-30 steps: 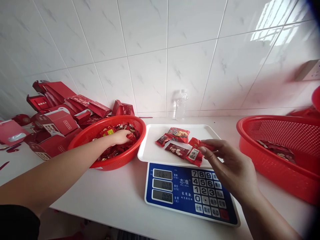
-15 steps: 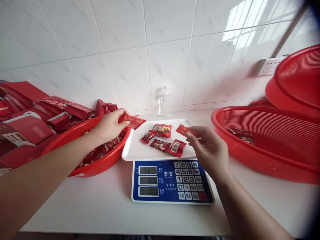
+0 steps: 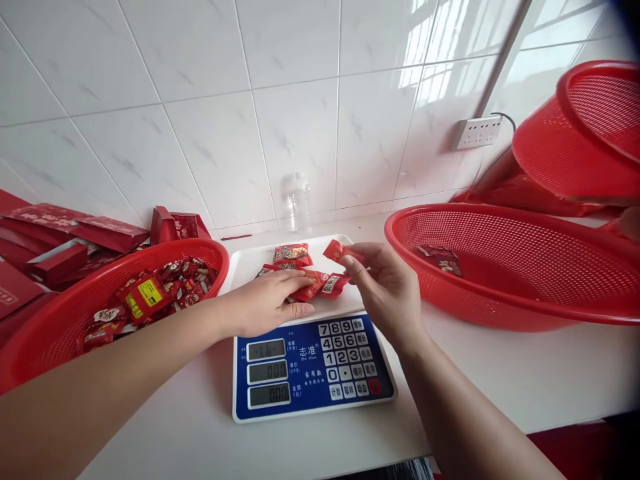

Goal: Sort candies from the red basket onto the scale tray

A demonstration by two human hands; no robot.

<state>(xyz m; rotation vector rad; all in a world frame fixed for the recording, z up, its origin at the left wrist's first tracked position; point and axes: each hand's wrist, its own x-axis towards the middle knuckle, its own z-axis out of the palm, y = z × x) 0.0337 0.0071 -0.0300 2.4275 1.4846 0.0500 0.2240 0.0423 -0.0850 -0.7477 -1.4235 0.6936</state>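
Observation:
My left hand [image 3: 267,300] reaches over the white tray [image 3: 245,263] of the scale, its fingers and thumb closed around a red snack packet [image 3: 311,285]. Beside and partly under those fingers lie other packets, among them a red one with a food picture [image 3: 293,253] and one with a white label [image 3: 333,285]. My right hand [image 3: 387,287] is raised over the tray's right side, pinching a small red wrapped packet [image 3: 334,251] between thumb and fingers. In front of the tray, the scale's blue panel [image 3: 310,373] shows three displays and a keypad.
On the left, a red basket [image 3: 223,267] holds many packets, with red boxes [image 3: 45,227] behind it. A larger red basket [image 3: 500,313] on the right contains a few packets. Another red basket [image 3: 545,147] is tilted above it. A clear bottle [image 3: 300,203] stands by the tiled wall.
My left hand has moved right and down from the left basket's rim onto the tray with its packet. My right hand still pinches the small packet. The view has swung to the right.

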